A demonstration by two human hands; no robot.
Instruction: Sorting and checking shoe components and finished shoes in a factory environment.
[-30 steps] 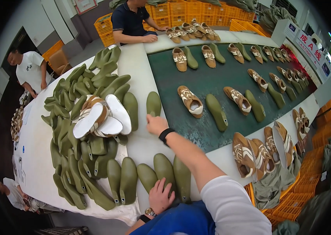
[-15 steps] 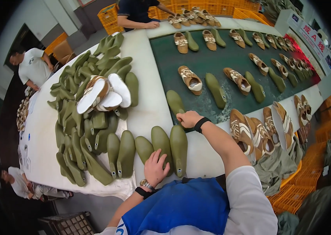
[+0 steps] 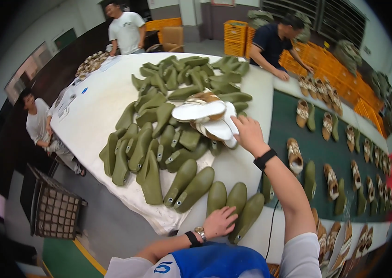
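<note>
My right hand (image 3: 250, 134) is at the pile's right side, thumb and fingers at the edge of a white-soled shoe (image 3: 228, 121). How firmly they grip is partly hidden. Against that shoe lie more brown and white sneakers with white soles (image 3: 199, 111), on a heap of green shoe lasts (image 3: 152, 155). Near my body, my left hand (image 3: 219, 221) rests with stretched fingers across the lower ends of three upright-pointing green lasts: a left one (image 3: 216, 195), a middle one (image 3: 237, 194) and a right one (image 3: 250, 211). A pair of lasts (image 3: 196, 189) lies just left of them.
To the right, a dark green conveyor belt (image 3: 277, 116) carries sneakers paired with lasts. More sneakers (image 3: 330, 238) stand along its near edge. Three people are around the white table (image 3: 98, 97): two at the left and one (image 3: 272, 46) beyond the belt. A wheeled crate (image 3: 57, 208) stands lower left.
My right hand has left a last at the belt's edge and reached to the shoes on the heap. My left hand stays on the near lasts. The view has turned left.
</note>
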